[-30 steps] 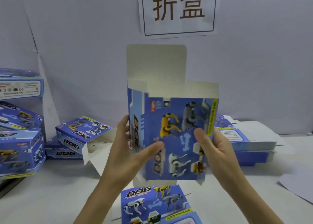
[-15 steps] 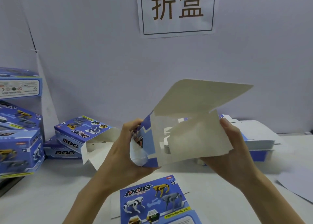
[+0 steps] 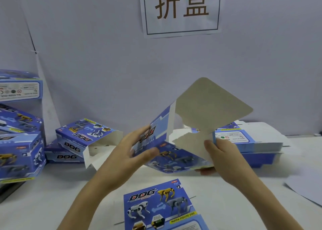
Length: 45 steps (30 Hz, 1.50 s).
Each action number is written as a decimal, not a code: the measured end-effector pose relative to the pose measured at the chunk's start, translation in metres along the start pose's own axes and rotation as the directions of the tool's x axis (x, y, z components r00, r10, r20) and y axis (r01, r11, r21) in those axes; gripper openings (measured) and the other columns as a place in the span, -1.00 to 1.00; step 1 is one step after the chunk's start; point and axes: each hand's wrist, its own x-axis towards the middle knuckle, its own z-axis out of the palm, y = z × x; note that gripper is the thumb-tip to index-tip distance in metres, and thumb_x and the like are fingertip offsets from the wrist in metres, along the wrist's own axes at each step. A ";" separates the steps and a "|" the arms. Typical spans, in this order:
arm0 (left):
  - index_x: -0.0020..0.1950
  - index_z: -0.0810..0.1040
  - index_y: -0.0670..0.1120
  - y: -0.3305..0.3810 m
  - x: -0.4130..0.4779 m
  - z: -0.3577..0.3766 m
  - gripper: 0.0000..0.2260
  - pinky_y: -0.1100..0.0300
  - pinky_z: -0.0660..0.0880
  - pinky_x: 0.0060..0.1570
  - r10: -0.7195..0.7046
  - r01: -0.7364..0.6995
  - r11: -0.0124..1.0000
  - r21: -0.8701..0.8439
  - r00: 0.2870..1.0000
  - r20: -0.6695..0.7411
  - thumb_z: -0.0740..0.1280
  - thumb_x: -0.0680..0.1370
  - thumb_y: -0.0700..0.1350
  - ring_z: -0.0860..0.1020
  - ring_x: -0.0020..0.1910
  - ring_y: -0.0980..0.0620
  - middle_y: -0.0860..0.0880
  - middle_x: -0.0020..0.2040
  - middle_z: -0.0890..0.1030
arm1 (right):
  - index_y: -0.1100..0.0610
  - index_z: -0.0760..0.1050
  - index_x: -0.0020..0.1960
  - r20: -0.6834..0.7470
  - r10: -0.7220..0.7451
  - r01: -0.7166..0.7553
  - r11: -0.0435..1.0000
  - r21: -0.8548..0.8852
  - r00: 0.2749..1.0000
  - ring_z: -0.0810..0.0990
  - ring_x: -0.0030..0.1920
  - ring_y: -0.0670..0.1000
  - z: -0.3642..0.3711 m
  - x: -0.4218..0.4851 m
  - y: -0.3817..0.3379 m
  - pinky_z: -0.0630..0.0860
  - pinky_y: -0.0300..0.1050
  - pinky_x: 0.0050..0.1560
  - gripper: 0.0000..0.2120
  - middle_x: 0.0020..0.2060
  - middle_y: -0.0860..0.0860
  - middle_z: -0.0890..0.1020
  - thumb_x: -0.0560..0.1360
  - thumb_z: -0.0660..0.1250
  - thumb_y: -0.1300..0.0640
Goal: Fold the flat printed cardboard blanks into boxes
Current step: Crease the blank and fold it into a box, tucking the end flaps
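Mid-fold, the left hand (image 3: 127,153) and right hand (image 3: 224,157) hold a clamped grip on the opened box (image 3: 176,155), whose end flap (image 3: 209,106) likely needs tucking next.

You have bare table (image 3: 52,195) at the near left corner, and again between the flat blank (image 3: 162,207) at the near edge and the loose sheet (image 3: 306,188) at the right edge. Stacked boxes (image 3: 19,153) wall off the left edge, with an open-ended box (image 3: 83,137) just beside them. A pile of blanks (image 3: 257,142) fills the far right. Over the middle, your left hand (image 3: 125,153) and right hand (image 3: 224,154) hold the half-opened box (image 3: 174,157), flap raised.
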 end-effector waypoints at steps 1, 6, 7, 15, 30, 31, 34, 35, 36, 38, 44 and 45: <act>0.33 0.36 0.21 0.010 0.005 0.001 -0.37 0.29 0.52 0.12 -0.063 0.065 0.986 -0.152 0.998 0.022 0.45 0.32 0.31 0.49 0.19 0.27 0.15 0.33 0.42 | 0.20 0.40 -0.16 -0.045 -0.042 0.040 0.998 -0.056 0.998 0.46 -0.26 0.03 0.001 0.000 0.000 0.42 -0.09 -0.31 -0.76 -0.21 0.10 0.47 0.64 0.09 0.18; 0.47 0.30 -0.04 0.024 0.011 0.013 -0.33 -0.18 0.15 0.42 -0.194 0.193 0.931 -0.310 0.981 0.030 0.45 0.43 0.07 0.50 0.18 -0.16 -0.30 0.33 0.42 | 0.21 0.42 -0.19 -0.032 -0.100 0.097 0.992 -0.076 0.994 0.56 -0.31 -0.06 0.006 -0.006 -0.007 0.44 -0.22 -0.50 -0.68 -0.27 0.10 0.49 0.65 0.07 0.10; 0.48 0.30 -0.06 0.029 0.012 0.016 -0.31 -0.22 0.18 0.41 -0.195 0.185 0.933 -0.308 0.981 -0.003 0.47 0.41 0.01 0.49 0.21 -0.21 -0.29 0.31 0.45 | 0.23 0.44 -0.14 0.005 -0.135 0.134 0.986 -0.099 0.991 0.59 -0.23 0.02 0.008 -0.006 -0.007 0.52 -0.13 -0.41 -0.69 -0.23 0.12 0.51 0.65 0.06 0.10; 0.17 0.42 -0.22 0.017 0.010 0.013 -0.78 0.23 0.44 -0.03 -0.237 0.209 0.911 -0.357 0.971 -0.036 0.20 0.65 -0.09 0.47 -0.19 -0.04 -0.16 -0.05 0.53 | 0.05 0.29 -0.33 -0.025 -0.282 0.271 0.939 -0.212 0.959 0.43 -0.39 -0.12 0.016 -0.010 -0.007 0.35 -0.28 -0.44 -0.62 -0.42 -0.04 0.42 0.64 0.06 -0.01; -0.33 0.26 0.00 0.008 -0.015 0.006 -0.67 0.40 0.34 -0.44 0.100 0.076 0.915 0.395 0.909 -0.405 0.11 0.64 -0.17 0.42 -0.50 0.26 0.01 -0.56 0.34 | -0.03 0.16 -0.32 -0.010 -0.394 0.372 0.876 -0.308 0.919 0.38 -0.44 -0.11 0.034 -0.020 -0.013 0.34 -0.34 -0.44 -0.65 -0.44 -0.11 0.36 0.65 0.02 0.02; -0.35 0.22 0.01 0.010 -0.016 0.007 -0.64 0.41 0.34 -0.43 0.135 0.075 0.898 0.434 0.891 -0.433 0.11 0.64 -0.21 0.42 -0.51 0.26 0.06 -0.55 0.29 | -0.02 0.19 -0.33 -0.027 -0.383 0.363 0.893 -0.267 0.923 0.42 -0.43 -0.12 0.035 -0.020 -0.013 0.36 -0.36 -0.41 -0.65 -0.45 -0.11 0.37 0.65 0.06 0.02; -0.35 0.21 0.02 0.009 -0.016 0.003 -0.65 0.29 0.29 -0.45 0.161 0.084 0.850 0.520 0.898 -0.408 0.13 0.64 -0.17 0.37 -0.50 0.12 0.08 -0.50 0.33 | -0.02 0.33 -0.25 -0.019 -0.336 0.333 0.939 -0.084 0.942 0.52 -0.35 -0.14 0.032 -0.021 -0.013 0.42 -0.31 -0.42 -0.74 -0.44 -0.08 0.50 0.61 0.15 -0.02; -0.32 0.23 0.00 0.008 -0.015 0.002 -0.67 0.26 0.26 -0.45 0.163 0.090 0.832 0.548 0.904 -0.396 0.12 0.64 -0.16 0.34 -0.49 0.11 0.09 -0.48 0.33 | -0.05 0.33 -0.19 0.007 -0.315 0.315 0.948 -0.039 0.949 0.52 -0.32 -0.11 0.031 -0.021 -0.013 0.43 -0.29 -0.42 -0.81 -0.40 -0.09 0.54 0.60 0.16 -0.02; -0.28 0.25 -0.02 0.007 -0.015 0.001 -0.71 0.22 0.23 -0.44 0.178 0.090 0.807 0.583 0.905 -0.386 0.11 0.65 -0.17 0.33 -0.47 0.11 0.10 -0.46 0.34 | -0.05 0.31 -0.15 0.021 -0.299 0.299 0.954 -0.019 0.954 0.49 -0.32 -0.08 0.030 -0.021 -0.012 0.42 -0.28 -0.40 -0.86 -0.37 -0.08 0.55 0.60 0.16 0.02; -0.12 0.32 -0.05 0.008 -0.016 0.001 -0.84 0.14 0.15 -0.37 0.227 0.086 0.736 0.672 0.903 -0.364 0.08 0.65 -0.20 0.34 -0.41 0.05 0.07 -0.42 0.35 | 0.00 0.24 -0.17 0.008 -0.273 0.274 0.961 -0.046 0.962 0.38 -0.32 -0.02 0.031 -0.021 -0.011 0.36 -0.27 -0.40 -0.83 -0.34 0.02 0.48 0.58 0.12 0.14; 0.17 0.52 0.02 0.016 -0.016 0.001 -0.64 0.42 0.38 -0.28 0.241 -0.051 0.849 0.525 0.923 -0.300 0.09 0.57 0.18 0.53 -0.27 0.24 0.23 -0.25 0.52 | -0.03 0.35 -0.09 0.009 -0.172 0.169 0.971 0.169 0.985 0.59 -0.38 -0.22 0.034 -0.018 -0.012 0.45 -0.37 -0.49 -0.91 -0.27 -0.03 0.56 0.57 0.23 0.11; 0.25 0.47 0.11 0.016 -0.016 0.000 -0.57 0.53 0.40 -0.22 0.219 -0.081 0.910 0.406 0.927 -0.305 0.13 0.51 0.29 0.54 -0.15 0.38 0.28 -0.09 0.55 | -0.01 0.40 -0.05 0.027 -0.122 0.109 0.951 0.290 0.992 0.62 -0.37 -0.22 0.033 -0.017 -0.012 0.49 -0.34 -0.48 -0.94 -0.26 -0.03 0.60 0.57 0.24 0.13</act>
